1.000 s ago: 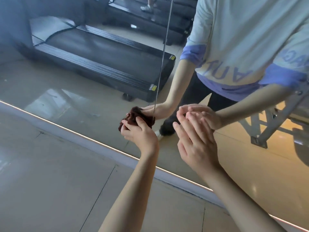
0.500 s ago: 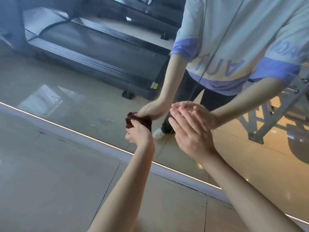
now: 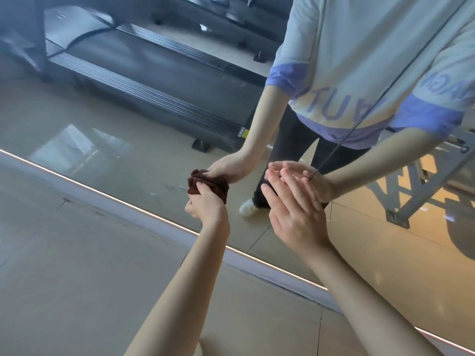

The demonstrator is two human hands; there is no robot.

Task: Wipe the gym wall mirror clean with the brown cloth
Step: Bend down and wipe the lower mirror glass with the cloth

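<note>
Low on the gym wall, the mirror is smooth glass with a faint haze and a few small smears near the cloth. The left hand has its fingers curled round the brown cloth, a dark, nubby wad of fabric bunched into a ball and pressed against the glass just above the mirror's lower edge. The right hand is spread flat, fingers straight and close together, holding nothing, its fingertips meeting their reflection. A thin dark seam runs slantwise through the glass above that hand. Reflected are a black ribbed treadmill with a small yellow label too small to read, and a pale shirt with lilac cuffs and reversed lilac letters I cannot make out. Below, a narrow glowing strip borders glossy beige floor tiles.
</note>
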